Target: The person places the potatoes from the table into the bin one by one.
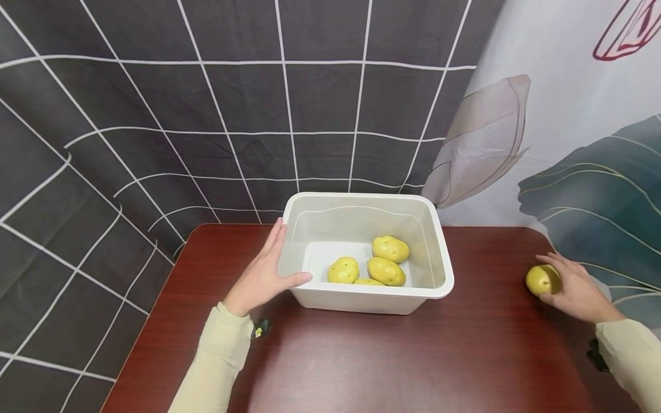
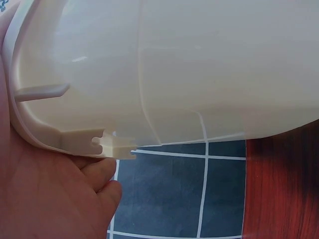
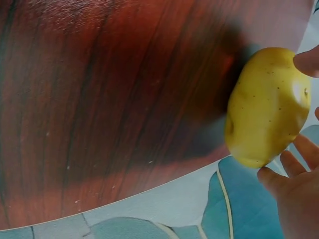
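Observation:
A light grey plastic bin (image 1: 361, 298) stands on the table's far side with several yellow potatoes (image 1: 386, 271) on its floor. My left hand (image 1: 265, 275) rests against its near left corner, thumb along the front rim and fingers straight along the left side. From below, the left wrist view shows the bin's wall (image 2: 199, 69) and fingertips close at the rim. Far to the right, my right hand (image 1: 578, 287) holds another potato (image 3: 266, 107) between thumb and fingers, near the table's right edge. The thumb touches one side; fingertips meet the opposite side.
The reddish-brown wooden table (image 1: 361, 367) has rounded far corners. A dark cloth with a white grid (image 1: 248, 97) hangs behind and to the left. At the right hangs a pale cloth with leaf shapes (image 1: 599, 189), close to the right hand.

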Demonstrator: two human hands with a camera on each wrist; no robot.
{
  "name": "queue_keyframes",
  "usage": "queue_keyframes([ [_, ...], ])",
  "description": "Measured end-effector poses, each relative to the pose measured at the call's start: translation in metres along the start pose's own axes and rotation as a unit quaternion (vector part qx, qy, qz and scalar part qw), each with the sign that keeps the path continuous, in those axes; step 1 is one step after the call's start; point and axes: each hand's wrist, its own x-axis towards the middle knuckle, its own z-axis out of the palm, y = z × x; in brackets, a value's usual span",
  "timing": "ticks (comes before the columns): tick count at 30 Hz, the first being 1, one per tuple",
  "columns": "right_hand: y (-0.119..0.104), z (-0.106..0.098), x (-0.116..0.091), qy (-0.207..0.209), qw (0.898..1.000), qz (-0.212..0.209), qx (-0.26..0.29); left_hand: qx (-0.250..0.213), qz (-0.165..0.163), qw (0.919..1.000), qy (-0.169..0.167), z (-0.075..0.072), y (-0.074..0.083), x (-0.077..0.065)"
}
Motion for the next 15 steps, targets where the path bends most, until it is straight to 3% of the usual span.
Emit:
queue_keyframes([
  [15,0.0104,0.0014,-0.0069,-0.012,1.000,0.022,-0.014,-0.003,-0.001,1.0000,-0.001,0.0003,-0.0001,0.0008],
])
